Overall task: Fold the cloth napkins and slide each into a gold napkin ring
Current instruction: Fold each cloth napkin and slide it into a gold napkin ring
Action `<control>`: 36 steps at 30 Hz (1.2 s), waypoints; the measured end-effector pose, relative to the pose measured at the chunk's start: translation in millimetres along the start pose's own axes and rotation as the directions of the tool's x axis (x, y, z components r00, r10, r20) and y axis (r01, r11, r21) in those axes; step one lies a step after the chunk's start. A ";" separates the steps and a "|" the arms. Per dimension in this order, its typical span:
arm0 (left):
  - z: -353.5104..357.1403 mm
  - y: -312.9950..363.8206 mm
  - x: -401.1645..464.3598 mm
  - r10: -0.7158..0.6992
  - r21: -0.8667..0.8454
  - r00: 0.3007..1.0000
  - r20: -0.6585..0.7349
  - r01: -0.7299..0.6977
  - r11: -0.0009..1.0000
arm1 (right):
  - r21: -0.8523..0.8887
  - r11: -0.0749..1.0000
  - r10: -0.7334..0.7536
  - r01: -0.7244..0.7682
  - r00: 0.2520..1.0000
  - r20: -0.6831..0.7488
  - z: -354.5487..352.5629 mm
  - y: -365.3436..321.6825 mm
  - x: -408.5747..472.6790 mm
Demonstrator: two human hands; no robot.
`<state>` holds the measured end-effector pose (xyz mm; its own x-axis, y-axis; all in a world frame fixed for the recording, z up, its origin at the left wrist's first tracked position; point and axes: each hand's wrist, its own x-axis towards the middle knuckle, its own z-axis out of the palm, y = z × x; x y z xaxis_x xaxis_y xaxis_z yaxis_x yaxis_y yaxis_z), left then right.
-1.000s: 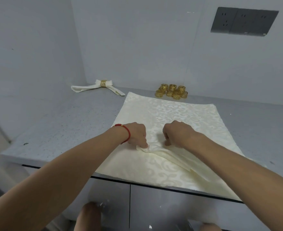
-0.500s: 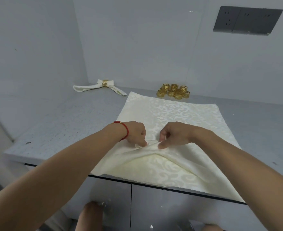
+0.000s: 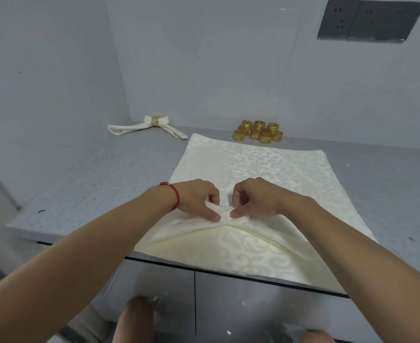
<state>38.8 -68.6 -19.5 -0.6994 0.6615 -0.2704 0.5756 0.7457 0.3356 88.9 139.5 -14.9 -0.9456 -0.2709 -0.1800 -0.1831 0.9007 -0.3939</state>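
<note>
Grey counter (image 3: 85, 184), my napkin (image 3: 273, 169) spread at its front edge.
My left hand (image 3: 199, 198) and right hand (image 3: 256, 199) each pinch the gathered middle fold, fingers curled; rings (image 3: 258, 132) sit by the back edge.

A cream patterned napkin (image 3: 265, 169) lies spread, its middle pinched up into a ridge; loose gold rings (image 3: 258, 131) cluster behind it, a finished ringed napkin (image 3: 149, 126) far left

Both hands (image 3: 225, 201) on napkin (image 3: 265, 169)
</note>
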 end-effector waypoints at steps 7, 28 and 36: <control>-10.3 0.4 3.1 0.046 0.017 0.999 -0.021 -0.046 0.999 | -0.277 0.933 -0.245 0.230 0.969 -0.021 18.8 -3.1 -7.4; 35.7 14.2 1.8 0.089 0.123 0.890 -0.448 -0.037 0.992 | -0.296 0.901 -0.392 0.318 0.887 -0.242 34.0 20.8 -0.7; 16.6 32.5 14.9 0.047 0.236 0.953 -0.300 0.026 0.971 | -0.064 0.939 -0.343 0.339 0.897 -0.279 28.1 30.3 13.1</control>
<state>54.1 -33.2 -27.6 -0.7665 0.6416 0.0288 0.6406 0.7605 0.1062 78.4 153.7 -54.5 -0.8603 -0.4574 0.2250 -0.5098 0.7751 -0.3734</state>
